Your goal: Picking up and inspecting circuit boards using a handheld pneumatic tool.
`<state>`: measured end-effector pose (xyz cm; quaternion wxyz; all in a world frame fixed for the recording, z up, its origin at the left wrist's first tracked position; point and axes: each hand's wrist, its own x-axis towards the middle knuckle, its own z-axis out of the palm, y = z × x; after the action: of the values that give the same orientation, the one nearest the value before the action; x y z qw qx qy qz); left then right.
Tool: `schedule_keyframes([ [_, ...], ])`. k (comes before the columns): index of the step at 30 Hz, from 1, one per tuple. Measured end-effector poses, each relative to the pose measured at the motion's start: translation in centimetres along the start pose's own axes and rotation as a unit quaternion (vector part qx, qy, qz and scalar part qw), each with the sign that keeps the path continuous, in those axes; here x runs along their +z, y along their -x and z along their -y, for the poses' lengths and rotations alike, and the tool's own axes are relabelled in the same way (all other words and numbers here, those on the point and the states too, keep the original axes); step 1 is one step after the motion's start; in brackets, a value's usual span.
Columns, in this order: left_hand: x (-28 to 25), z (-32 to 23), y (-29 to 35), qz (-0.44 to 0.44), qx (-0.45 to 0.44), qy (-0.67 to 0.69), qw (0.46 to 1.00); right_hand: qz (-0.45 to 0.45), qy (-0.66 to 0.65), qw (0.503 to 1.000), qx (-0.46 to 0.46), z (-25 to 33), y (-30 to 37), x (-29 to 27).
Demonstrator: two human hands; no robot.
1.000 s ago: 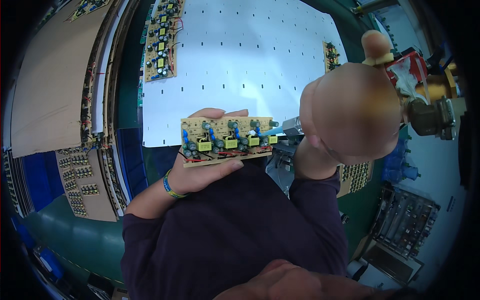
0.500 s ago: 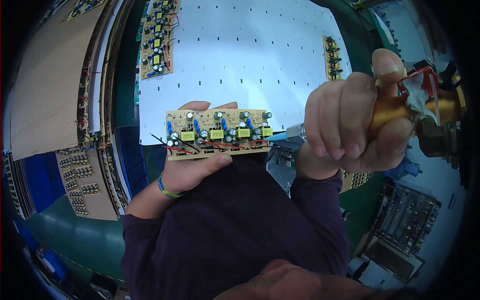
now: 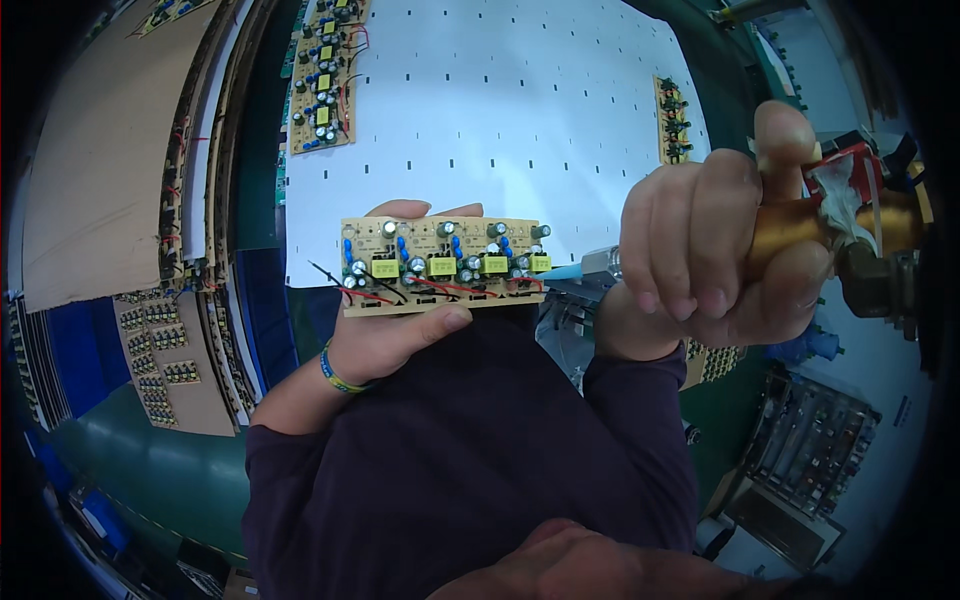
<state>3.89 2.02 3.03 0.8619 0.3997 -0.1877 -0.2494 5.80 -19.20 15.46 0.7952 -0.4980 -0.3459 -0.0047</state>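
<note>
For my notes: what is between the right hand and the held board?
Head view: a grey collar by the hand, then a blue tip toward the board.

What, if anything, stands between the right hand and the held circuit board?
Only the gold-coloured tool in the right hand: its metal collar and pale blue tip extend toward the held circuit board. Nothing else visible intervenes.

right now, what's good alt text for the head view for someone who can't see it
A person's left hand holds a circuit board while the right hand grips a gold-coloured tool, its pale blue tip by the board's right end. Beyond them, more boards lie along the left and right edges of a white surface.
</note>
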Motion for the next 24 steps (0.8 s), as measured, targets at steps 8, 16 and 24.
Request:
schedule_keyframes([
  [8,0.4,0.8,-0.3,0.018,0.013,-0.019,1.000,0.003,-0.007,1.000,-0.002,-0.1,-0.3,0.7],
  [16,0.8,1.1,-0.3,0.026,0.009,0.004,1.000,0.030,-0.001,0.999,0.012,-0.8,-0.2,0.8],
  [24,0.7,1.1,-0.3,0.028,0.012,0.004,1.000,0.010,0.003,1.000,0.002,-0.9,0.0,1.1],
])
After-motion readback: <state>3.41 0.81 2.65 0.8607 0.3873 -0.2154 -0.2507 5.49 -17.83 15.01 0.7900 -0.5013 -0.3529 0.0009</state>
